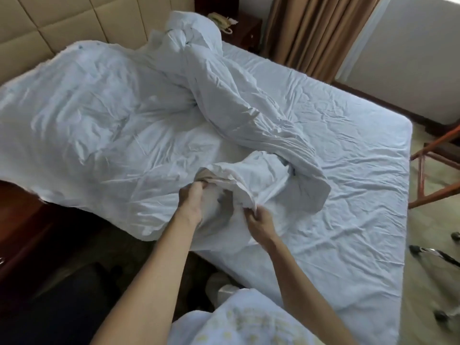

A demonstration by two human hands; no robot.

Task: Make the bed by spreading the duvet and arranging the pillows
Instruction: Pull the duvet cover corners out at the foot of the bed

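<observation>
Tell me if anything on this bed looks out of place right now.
The duvet is twisted into a rope-like bunch across the bed, leaving the sheet bare. Both hands, left and right, grip its near corner.

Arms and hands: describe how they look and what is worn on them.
Both forearms are bare up to the bottom edge of the picture, with no sleeves in view. The left hand and right hand wear no gloves, and no rings, watch or bracelet can be seen. The blur hides finer detail.

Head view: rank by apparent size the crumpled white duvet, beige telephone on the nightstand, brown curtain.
1. Crumpled white duvet
2. Brown curtain
3. Beige telephone, though it sits farthest from the camera.
</observation>
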